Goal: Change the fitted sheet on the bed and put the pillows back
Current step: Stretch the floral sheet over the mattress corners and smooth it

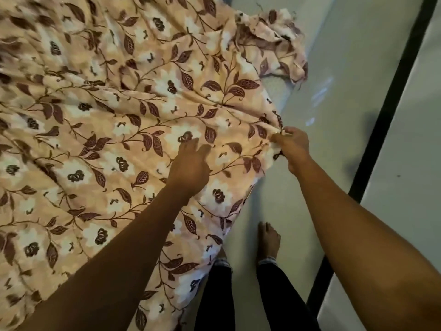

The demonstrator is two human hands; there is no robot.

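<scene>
A peach fitted sheet point(100, 115) printed with brown leaves and white flowers covers the bed and fills the left and middle of the head view. It lies in long wrinkles that run toward its right edge. My right hand point(292, 145) pinches a bunched part of that edge over the side of the bed. My left hand point(191, 163) rests on top of the sheet a little to the left, its fingers loosely bent over the cloth. A loose corner of the sheet point(274, 44) lies crumpled at the upper right, with a strip of pale mattress point(278, 91) showing below it. No pillows are in view.
Pale glossy floor point(334, 68) runs along the right side of the bed. A black frame of a glass panel or door point(391, 91) crosses the floor diagonally at the right. My bare feet point(268, 240) and dark trouser legs stand close to the bed's side.
</scene>
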